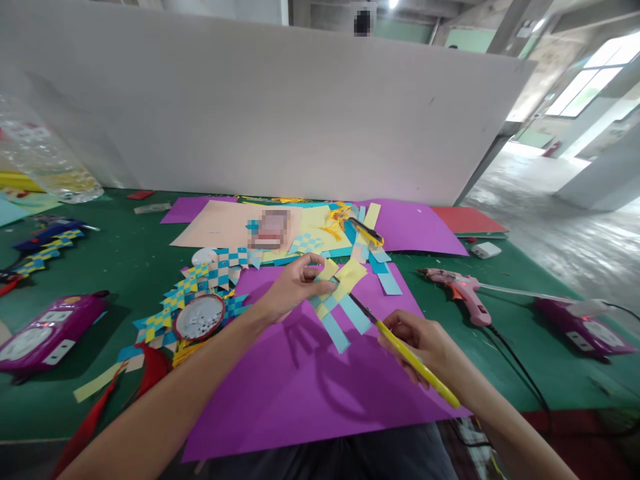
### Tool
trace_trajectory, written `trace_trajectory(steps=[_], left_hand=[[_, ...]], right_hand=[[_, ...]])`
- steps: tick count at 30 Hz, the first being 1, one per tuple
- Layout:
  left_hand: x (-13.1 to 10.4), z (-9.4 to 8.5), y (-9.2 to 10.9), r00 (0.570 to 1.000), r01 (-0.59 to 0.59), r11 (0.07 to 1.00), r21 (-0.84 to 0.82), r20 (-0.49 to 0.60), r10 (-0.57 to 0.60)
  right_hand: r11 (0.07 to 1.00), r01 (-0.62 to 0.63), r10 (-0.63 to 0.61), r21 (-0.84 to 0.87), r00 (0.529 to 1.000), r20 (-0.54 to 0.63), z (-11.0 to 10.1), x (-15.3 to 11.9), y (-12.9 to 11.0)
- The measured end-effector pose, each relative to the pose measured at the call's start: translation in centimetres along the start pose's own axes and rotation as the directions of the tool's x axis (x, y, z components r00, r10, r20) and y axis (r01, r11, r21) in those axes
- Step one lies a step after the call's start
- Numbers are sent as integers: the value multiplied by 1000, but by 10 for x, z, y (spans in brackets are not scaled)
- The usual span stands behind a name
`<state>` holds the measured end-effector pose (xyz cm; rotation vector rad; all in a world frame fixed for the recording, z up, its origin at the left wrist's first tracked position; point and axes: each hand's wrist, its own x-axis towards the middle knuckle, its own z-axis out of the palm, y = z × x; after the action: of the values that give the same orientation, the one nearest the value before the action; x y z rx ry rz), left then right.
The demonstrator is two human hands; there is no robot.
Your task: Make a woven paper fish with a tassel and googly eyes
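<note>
Over purple paper [270,420], I had my left hand [300,283] pinching paper strips [342,289], middle woven, ends left loose, and my right hand [415,340] gripping yellow scissors [417,362].

A craft workshop in a big bare hall: shiny grey floor [531,183] and a wide paned window [595,79] show beyond the upright white panel [280,107] at the flat green surface [133,250]'s far edge. A pink plastic glue gun [465,288] lies toward its right edge; pale-yellow and light-blue paper strips [344,285] are above its middle.
</note>
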<state>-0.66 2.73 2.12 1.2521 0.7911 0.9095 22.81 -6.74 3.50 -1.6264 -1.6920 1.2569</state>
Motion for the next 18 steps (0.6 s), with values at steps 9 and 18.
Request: trace_trajectory(steps=[9, 18], left_hand=[[0, 1, 4, 997, 61, 998, 22, -37, -61], [0, -2, 3, 999, 36, 996, 86, 3, -37]], right_hand=[[999, 37, -40, -38, 997, -59, 4, 2, 4], [973, 172, -178, -156, 984, -24, 1, 2, 28]])
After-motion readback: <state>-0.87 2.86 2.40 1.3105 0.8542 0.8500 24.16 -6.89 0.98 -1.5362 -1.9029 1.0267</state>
